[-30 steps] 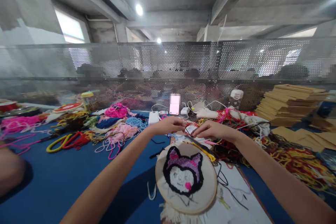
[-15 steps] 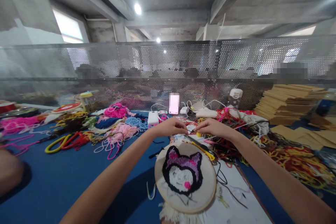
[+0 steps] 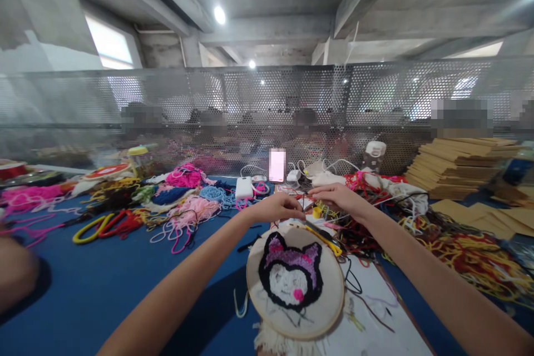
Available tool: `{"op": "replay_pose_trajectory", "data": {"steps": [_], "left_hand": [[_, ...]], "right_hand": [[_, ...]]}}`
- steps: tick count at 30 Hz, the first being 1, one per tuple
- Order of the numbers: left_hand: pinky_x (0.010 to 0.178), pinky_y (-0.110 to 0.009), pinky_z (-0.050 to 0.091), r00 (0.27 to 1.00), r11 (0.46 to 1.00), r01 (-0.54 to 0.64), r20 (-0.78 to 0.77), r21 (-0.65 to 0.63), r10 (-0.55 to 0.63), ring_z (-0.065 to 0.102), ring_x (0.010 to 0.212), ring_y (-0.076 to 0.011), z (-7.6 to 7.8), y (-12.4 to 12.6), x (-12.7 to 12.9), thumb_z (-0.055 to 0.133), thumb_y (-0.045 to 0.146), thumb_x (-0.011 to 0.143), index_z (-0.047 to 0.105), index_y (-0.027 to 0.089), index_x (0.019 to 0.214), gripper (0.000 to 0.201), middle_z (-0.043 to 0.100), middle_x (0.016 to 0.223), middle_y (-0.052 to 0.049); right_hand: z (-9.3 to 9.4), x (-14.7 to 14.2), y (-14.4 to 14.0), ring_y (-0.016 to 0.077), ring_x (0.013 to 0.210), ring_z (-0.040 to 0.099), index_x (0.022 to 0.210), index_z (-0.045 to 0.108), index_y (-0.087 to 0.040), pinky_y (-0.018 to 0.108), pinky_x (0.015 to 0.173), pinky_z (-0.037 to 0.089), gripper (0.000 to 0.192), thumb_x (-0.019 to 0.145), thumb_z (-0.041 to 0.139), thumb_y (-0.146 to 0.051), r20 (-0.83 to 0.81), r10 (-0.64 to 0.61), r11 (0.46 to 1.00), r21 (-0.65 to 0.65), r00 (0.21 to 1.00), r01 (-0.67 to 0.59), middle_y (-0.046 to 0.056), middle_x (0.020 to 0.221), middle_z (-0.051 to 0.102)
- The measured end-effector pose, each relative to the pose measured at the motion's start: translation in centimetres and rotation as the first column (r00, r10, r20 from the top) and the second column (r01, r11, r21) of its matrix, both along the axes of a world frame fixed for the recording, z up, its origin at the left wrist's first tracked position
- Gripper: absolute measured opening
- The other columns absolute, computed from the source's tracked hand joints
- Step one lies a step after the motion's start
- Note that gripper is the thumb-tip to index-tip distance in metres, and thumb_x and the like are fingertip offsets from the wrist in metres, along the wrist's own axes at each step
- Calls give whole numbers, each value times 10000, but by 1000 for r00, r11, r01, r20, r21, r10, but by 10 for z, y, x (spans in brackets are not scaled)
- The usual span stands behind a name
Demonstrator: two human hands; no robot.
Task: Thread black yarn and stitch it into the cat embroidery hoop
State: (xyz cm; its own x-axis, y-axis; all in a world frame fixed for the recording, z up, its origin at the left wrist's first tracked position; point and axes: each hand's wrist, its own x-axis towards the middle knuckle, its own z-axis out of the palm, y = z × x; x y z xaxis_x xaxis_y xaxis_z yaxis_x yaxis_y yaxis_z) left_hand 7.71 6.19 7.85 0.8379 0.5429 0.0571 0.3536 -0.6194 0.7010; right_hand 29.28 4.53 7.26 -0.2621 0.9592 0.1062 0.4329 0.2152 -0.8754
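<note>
A round embroidery hoop with cream cloth lies in front of me, carrying a black-edged purple and white character face with a pink spot. Beyond its far rim, my left hand is closed with the fingertips bent together; whatever they hold is too small to make out. My right hand is just right of it, its fingers stretched out to the left over the loose threads, holding nothing that I can see. Below the right hand are a small yellow cap-like object and a yellow-handled tool near the hoop's edge.
Yarn heaps spread over the left of the blue table; more tangled yarn lies right. A lit phone stands by a white power bank. Stacked brown envelopes stand far right, before a perforated metal screen.
My hands have drawn apart from their fingertip-to-fingertip pinch. The left has come slightly nearer and right; the right has risen a little and its fingers have straightened. The hoop stays put.
</note>
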Motion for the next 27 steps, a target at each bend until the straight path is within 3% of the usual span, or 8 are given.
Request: {"op": "replay_pose_trajectory", "data": {"steps": [3, 6, 11, 13, 16, 19, 23, 27], "left_hand": [[465, -197, 279, 999, 996, -32, -4, 78, 33, 384, 477, -65, 8, -4, -1, 527, 384, 798, 669, 127, 811, 294, 455, 523, 31], [476, -196, 268, 1000, 987, -25, 16, 160, 23, 358, 468, -59, 17, -2, -6, 521, 324, 807, 675, 128, 801, 249, 439, 500, 39], [455, -198, 237, 997, 979, -83, 26, 186, 79, 336, 465, -58, 19, 6, -14, 522, 350, 800, 665, 122, 778, 269, 433, 507, 41], [447, -195, 241, 996, 986, -88, 16, 144, 87, 340, 454, -58, 17, 8, -14, 524, 340, 799, 666, 119, 807, 263, 428, 496, 45], [440, -194, 241, 999, 995, -53, 10, 81, 53, 332, 438, -56, 14, 7, -12, 520, 316, 802, 674, 113, 847, 259, 406, 477, 51], [440, -199, 223, 999, 998, -27, 31, 53, 26, 300, 441, -56, 16, 1, -10, 533, 339, 794, 684, 110, 853, 281, 380, 471, 54], [451, -207, 207, 996, 992, -62, 64, 112, 55, 273, 465, -58, 22, -2, -10, 532, 398, 785, 684, 111, 773, 325, 369, 483, 48], [454, -209, 210, 988, 970, -153, 50, 190, 147, 301, 475, -64, 22, 5, -15, 530, 389, 782, 690, 120, 816, 314, 434, 514, 32]], "right_hand": [[-4, -1, 2, 112, 511, 437, 811, 735, -160, 240, 503, 317, 255, 655, 598, -309, 77, 7, 999, 50, 997, -11, 14, 568, 600], [-2, -2, -4, 137, 591, 500, 699, 744, -180, 253, 579, 358, 157, 619, 625, -245, 155, 116, 992, 21, 981, -121, 21, 634, 653], [8, -4, -16, 78, 477, 390, 790, 740, -185, 227, 478, 292, 210, 650, 648, -312, 91, 329, 942, -105, 940, -319, -4, 556, 575], [8, -5, -16, 58, 421, 275, 883, 720, -172, 219, 425, 206, 290, 664, 638, -343, -58, 283, 951, -112, 957, -288, -43, 464, 448], [4, -8, -9, 54, 407, 194, 1006, 671, -142, 216, 413, 148, 409, 676, 603, -375, -221, 84, 994, -46, 972, -96, -86, 428, 311], [-5, -12, -1, 57, 408, 218, 1016, 659, -108, 214, 413, 162, 446, 678, 583, -388, -208, -37, 999, 6, 977, 39, -76, 434, 353], [-13, -15, 2, 78, 476, 362, 855, 719, -141, 218, 457, 256, 299, 646, 625, -333, -113, 5, 1000, 10, 994, -4, -11, 547, 554], [-10, -16, -5, 73, 467, 333, 698, 736, -169, 217, 443, 228, 153, 620, 658, -275, -19, 127, 990, -62, 992, -128, -12, 518, 541]]}}
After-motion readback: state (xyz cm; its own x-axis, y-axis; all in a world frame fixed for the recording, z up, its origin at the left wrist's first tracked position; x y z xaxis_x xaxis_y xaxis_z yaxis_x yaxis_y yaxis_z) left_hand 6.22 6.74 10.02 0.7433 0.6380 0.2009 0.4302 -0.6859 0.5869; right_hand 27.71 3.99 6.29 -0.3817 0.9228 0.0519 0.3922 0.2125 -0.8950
